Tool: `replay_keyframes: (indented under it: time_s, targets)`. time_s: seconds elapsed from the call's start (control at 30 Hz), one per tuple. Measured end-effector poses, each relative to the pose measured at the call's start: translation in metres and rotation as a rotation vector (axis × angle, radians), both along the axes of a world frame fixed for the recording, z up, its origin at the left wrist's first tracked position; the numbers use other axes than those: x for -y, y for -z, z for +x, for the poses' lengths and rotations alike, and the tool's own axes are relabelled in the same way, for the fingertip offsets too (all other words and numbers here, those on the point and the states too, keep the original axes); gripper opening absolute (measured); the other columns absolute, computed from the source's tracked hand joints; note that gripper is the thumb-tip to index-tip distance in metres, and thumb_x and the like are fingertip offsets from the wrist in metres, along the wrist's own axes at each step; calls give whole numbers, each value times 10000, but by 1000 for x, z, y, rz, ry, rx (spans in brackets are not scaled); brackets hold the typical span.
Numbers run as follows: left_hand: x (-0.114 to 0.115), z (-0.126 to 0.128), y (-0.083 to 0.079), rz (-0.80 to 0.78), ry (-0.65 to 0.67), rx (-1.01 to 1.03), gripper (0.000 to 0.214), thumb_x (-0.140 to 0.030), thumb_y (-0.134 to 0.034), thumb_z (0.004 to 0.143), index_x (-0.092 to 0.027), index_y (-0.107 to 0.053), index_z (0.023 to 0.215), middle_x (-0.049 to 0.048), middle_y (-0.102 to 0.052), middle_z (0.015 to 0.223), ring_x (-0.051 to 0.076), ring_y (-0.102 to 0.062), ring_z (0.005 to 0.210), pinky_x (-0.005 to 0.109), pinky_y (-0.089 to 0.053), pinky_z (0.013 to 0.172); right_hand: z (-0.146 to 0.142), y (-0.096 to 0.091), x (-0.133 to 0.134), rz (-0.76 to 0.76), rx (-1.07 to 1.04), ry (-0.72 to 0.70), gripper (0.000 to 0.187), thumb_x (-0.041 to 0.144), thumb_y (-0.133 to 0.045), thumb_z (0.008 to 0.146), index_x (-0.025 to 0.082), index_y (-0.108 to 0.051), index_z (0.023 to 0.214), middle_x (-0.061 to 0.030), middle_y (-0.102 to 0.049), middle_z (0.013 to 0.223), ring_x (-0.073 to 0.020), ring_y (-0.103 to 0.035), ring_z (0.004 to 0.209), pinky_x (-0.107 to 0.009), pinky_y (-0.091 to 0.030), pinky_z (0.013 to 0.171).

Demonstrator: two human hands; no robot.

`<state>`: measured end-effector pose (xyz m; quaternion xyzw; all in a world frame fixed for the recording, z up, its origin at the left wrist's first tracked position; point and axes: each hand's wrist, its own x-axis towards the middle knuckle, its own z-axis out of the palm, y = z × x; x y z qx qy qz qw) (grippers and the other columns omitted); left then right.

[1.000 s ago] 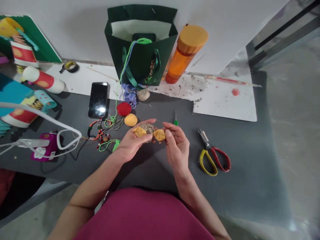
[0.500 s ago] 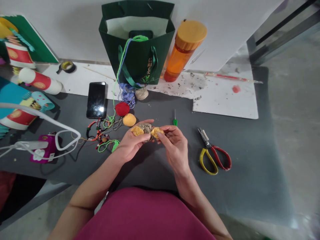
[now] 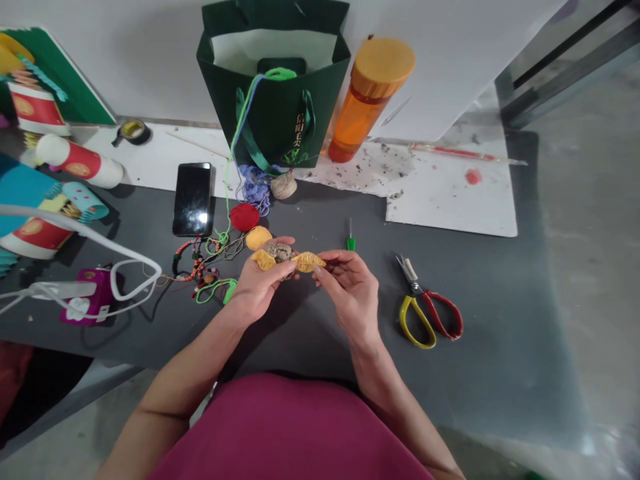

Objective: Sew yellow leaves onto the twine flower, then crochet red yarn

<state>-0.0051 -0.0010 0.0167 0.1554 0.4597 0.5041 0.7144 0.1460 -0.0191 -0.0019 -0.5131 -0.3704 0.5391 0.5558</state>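
Between my two hands is a crocheted piece with a speckled brown-grey middle [image 3: 281, 252] and yellow pointed parts on both sides. My left hand [image 3: 254, 288] is closed round the middle, thumb on top, with one yellow part near its palm. With thumb and fingers, my right hand [image 3: 353, 293] pinches the tip of the other yellow part [image 3: 309, 262], which lies stretched out flat. Just beyond my left hand sit a yellow yarn ball [image 3: 259, 237] and a red yarn ball [image 3: 245, 217]. A small green-handled tool [image 3: 351, 243] lies beyond my right hand.
Scissors [image 3: 419, 300] lie at the right. A dark green paper bag [image 3: 275, 113] and an orange bottle [image 3: 367, 103] stand at the back. On the left are a phone [image 3: 193, 199], beaded strings [image 3: 193, 260], a purple box [image 3: 93, 297] with white cables, and paper cups [image 3: 83, 161].
My left hand and the crocheted piece have shifted slightly left. The right-hand yellow part, bunched up before, is now drawn out to its full length with my right fingers at its tip.
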Motion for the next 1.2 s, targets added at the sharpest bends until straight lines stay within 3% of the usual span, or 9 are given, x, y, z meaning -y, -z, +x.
replay_keyframes:
  time_s: [0.2,0.37,0.57,0.77,0.9,1.03,1.2]
  targets:
    - [-3,-4,0,-85,32,41,438,-98,-874,599,-167,-717,1002,-22,-699,820,100,-656,710,205,-528,615,1,0,-3,-47,-101,-35,187,255,-858,744,240,-747,894,20,-743,784,-102,-677,619,-215,-558,563]
    - [-2,-4,1,-66,77,72,402,-110,-842,647,-171,-712,1022,-8,-719,859,110,-667,753,216,-530,656,-2,1,-3,-88,-123,-43,135,280,-863,733,236,-776,826,9,-759,753,-108,-685,612,-220,-552,559]
    - [-2,-4,-1,-90,141,149,367,-116,-672,672,-166,-715,1033,40,-766,937,163,-702,873,262,-553,781,-7,3,-1,-121,-141,-77,141,323,-866,734,243,-795,826,2,-764,717,-127,-694,622,-239,-548,561]
    - [-3,-4,-4,-88,137,179,395,-93,-600,638,-169,-731,1003,27,-777,920,151,-696,845,239,-542,770,-3,2,-1,-95,-148,-120,280,409,-867,751,257,-769,965,-19,-795,903,-142,-702,721,-265,-555,638]
    - [-3,-5,-5,-75,163,194,318,-170,-638,701,-155,-758,995,51,-784,906,181,-701,847,272,-546,766,-1,2,-1,-103,-108,-147,271,479,-795,816,265,-789,981,-28,-790,925,-141,-670,720,-278,-534,648]
    - [-2,-6,-7,-52,170,222,338,-343,-604,794,-130,-774,994,104,-784,986,254,-705,994,335,-552,835,-2,3,-2,-125,-119,-139,264,444,-837,763,264,-798,953,-24,-788,904,-138,-661,707,-288,-539,660]
    - [0,-4,-8,-34,145,144,366,-288,-619,821,-136,-760,1122,86,-767,1041,217,-676,1012,307,-518,895,-2,2,-4,-188,-167,-127,280,437,-873,707,237,-768,872,-8,-758,822,-125,-642,669,-267,-532,628]
